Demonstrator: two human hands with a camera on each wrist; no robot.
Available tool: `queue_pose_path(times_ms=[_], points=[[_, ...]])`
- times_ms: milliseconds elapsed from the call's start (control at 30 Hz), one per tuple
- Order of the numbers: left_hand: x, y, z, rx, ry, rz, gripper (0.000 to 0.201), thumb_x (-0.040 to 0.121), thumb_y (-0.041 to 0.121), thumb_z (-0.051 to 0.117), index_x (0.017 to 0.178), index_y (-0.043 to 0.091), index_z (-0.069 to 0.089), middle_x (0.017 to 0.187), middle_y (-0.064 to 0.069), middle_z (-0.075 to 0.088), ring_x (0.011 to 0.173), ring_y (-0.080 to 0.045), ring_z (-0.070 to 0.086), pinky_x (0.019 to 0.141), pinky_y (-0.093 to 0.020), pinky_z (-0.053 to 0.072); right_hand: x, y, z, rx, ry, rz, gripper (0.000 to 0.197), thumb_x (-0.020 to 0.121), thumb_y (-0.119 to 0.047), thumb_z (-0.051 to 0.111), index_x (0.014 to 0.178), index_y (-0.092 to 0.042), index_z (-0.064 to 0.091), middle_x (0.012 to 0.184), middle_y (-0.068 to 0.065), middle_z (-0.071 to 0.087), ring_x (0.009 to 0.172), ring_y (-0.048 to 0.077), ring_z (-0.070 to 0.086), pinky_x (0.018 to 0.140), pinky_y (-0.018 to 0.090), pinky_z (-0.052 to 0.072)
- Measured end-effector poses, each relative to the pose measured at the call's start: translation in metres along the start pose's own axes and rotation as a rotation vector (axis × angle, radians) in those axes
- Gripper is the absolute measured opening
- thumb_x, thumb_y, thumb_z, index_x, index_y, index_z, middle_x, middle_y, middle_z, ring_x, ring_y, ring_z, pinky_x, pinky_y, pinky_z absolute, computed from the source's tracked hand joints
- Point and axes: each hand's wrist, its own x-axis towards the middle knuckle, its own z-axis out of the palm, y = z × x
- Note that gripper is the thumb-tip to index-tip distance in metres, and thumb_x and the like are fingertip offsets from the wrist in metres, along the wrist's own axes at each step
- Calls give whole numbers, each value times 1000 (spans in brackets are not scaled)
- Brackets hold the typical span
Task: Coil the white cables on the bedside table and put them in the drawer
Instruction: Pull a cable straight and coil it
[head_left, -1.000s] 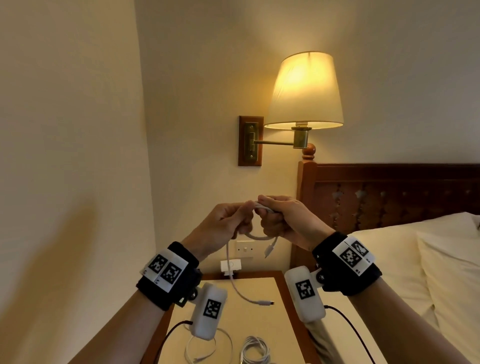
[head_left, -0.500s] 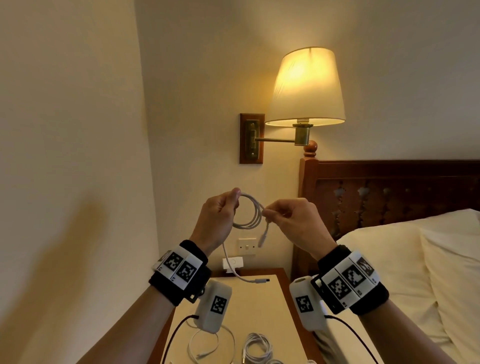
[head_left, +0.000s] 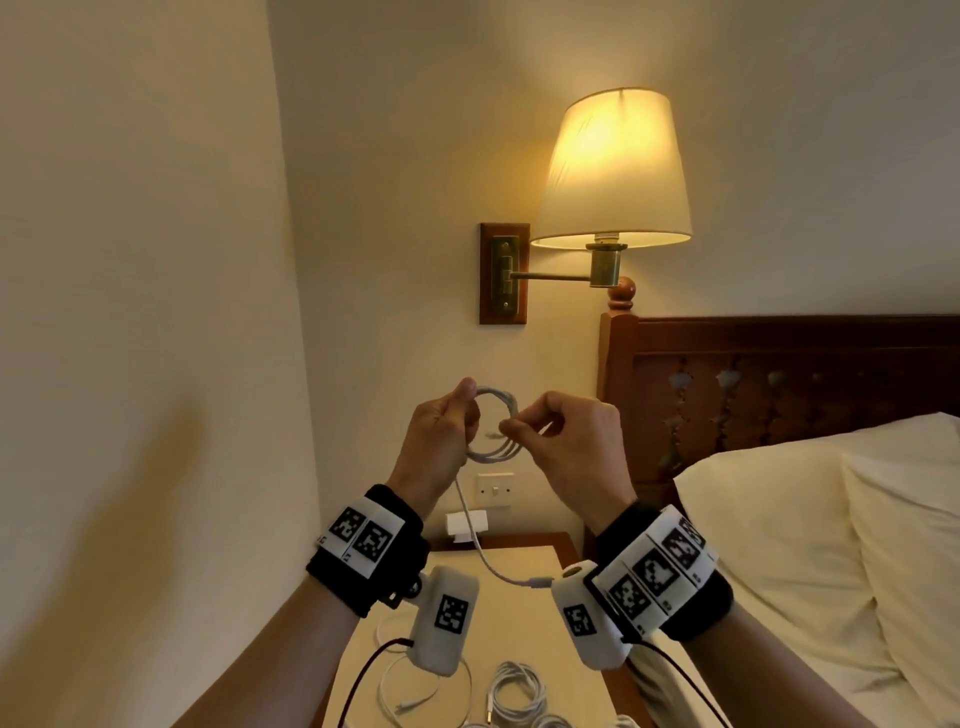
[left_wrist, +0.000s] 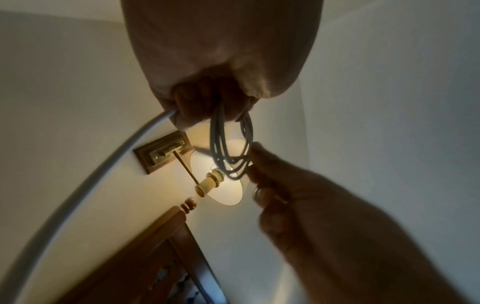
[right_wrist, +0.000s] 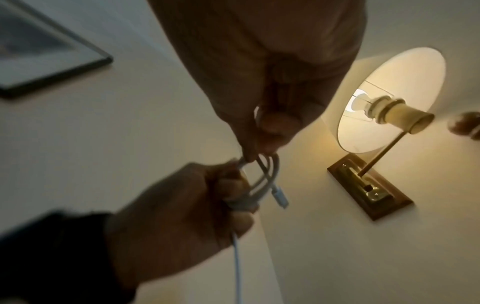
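Observation:
I hold a white cable (head_left: 493, 451) in several loops in the air above the bedside table (head_left: 519, 623). My left hand (head_left: 441, 431) grips one side of the coil (left_wrist: 228, 144) in its curled fingers. My right hand (head_left: 566, 441) pinches the opposite side of the loops (right_wrist: 270, 174) between thumb and fingertips. A loose tail (head_left: 483, 556) hangs from the left hand down to the tabletop, ending in a plug (head_left: 540, 581). More white cables lie on the table: a loose one (head_left: 410, 696) at front left and a coiled one (head_left: 517, 693) beside it. No drawer shows.
A lit wall lamp (head_left: 613, 171) hangs above the hands. The wooden headboard (head_left: 779, 384) and a pillow (head_left: 831, 545) are on the right. A wall switch (head_left: 495, 489) and a white plug (head_left: 466, 524) sit behind the table. The side wall is close on the left.
The hands rose and drew apart, then closed in again, and the coil now has more loops. The hanging tail has grown shorter, its plug pulled toward the table's back.

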Motion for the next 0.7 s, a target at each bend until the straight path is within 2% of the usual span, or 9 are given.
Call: queue_pose_path(times_ms=[100,167,267,333,400,467,567,700], points=[[-8,10,1,-137,-80,-82,47,103,41,34,62,20,44,55,4,35,52,-11,30,56,-28,29,3,10,5,-105,96,-57,18,78,-30,79,75,-21,63,73,-11,62,64,5,54,61,19,42],[-10,12,2,-192,-118,-97,47,103,40,33,61,21,41,54,5,33,52,-11,28,57,-29,28,4,13,7,-41,148,-60,25,77,-24,80,78,-19,55,80,-7,59,69,8,52,61,24,46],[-10,11,3,-213,-128,-94,48,103,41,33,59,22,41,54,5,32,53,-12,28,58,-30,27,5,7,7,256,15,-3,27,84,-6,70,95,-20,50,97,-2,68,90,12,66,81,27,55],[-8,11,1,-198,-96,-90,48,102,43,33,61,21,43,55,4,34,53,-12,29,57,-30,28,5,4,5,477,-112,29,20,91,-1,60,101,-13,48,93,8,74,89,18,72,81,29,56],[-4,11,-3,-186,-61,-93,47,102,44,33,62,21,43,55,4,35,53,-12,30,57,-30,28,6,3,1,568,-203,27,17,93,0,57,104,-9,48,93,13,74,88,24,72,83,34,57],[-2,11,-8,-185,-25,-109,46,102,44,34,63,22,44,54,5,35,53,-12,29,57,-30,28,7,2,-4,516,-319,23,23,91,-1,60,108,-12,49,98,12,72,93,23,71,89,37,56],[2,10,-12,-174,10,-128,45,101,44,35,64,22,46,54,6,37,53,-11,30,57,-29,28,7,2,-9,406,-439,-1,39,86,6,64,115,-14,47,105,8,71,99,17,69,90,33,56],[5,10,-19,-186,14,-104,47,102,42,35,60,22,44,51,8,35,52,-11,27,57,-29,27,3,6,-8,269,-366,34,41,85,6,65,113,-17,46,102,4,71,91,12,71,83,27,57]])
